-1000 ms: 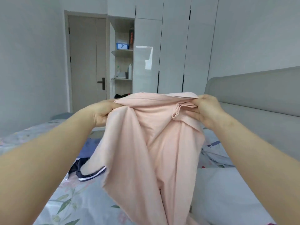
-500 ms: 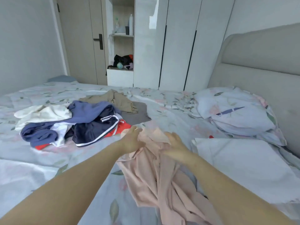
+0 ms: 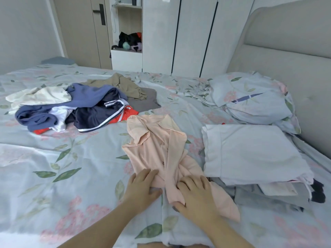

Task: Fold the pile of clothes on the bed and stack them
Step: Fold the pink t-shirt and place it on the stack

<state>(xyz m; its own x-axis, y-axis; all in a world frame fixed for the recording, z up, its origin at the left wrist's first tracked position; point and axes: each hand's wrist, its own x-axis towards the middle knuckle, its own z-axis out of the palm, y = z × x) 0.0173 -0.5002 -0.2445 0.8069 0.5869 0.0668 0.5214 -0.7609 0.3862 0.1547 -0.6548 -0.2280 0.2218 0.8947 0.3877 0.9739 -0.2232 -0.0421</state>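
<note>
A pale pink garment (image 3: pixel 157 147) lies crumpled on the floral bed sheet (image 3: pixel 71 167), stretched from the bed's middle toward me. My left hand (image 3: pixel 141 187) rests flat on its near left edge with fingers straight. My right hand (image 3: pixel 195 192) lies on its near right part, fingers spread, the thumb tucked under a fold of the cloth. A pile of unfolded clothes (image 3: pixel 71 106) in blue, navy, white, red, tan and grey sits at the far left. A stack of folded clothes (image 3: pixel 250 158) with a white piece on top stands to the right.
A floral pillow (image 3: pixel 254 97) lies by the padded grey headboard (image 3: pixel 286 51) at the right. White wardrobe doors (image 3: pixel 193 33), an open shelf niche (image 3: pixel 128 42) with dark items and a door (image 3: pixel 86 29) stand beyond the bed.
The pink garment went from held up in the air to lying on the bed. Both hands let go of its top edge and slid back to its near end.
</note>
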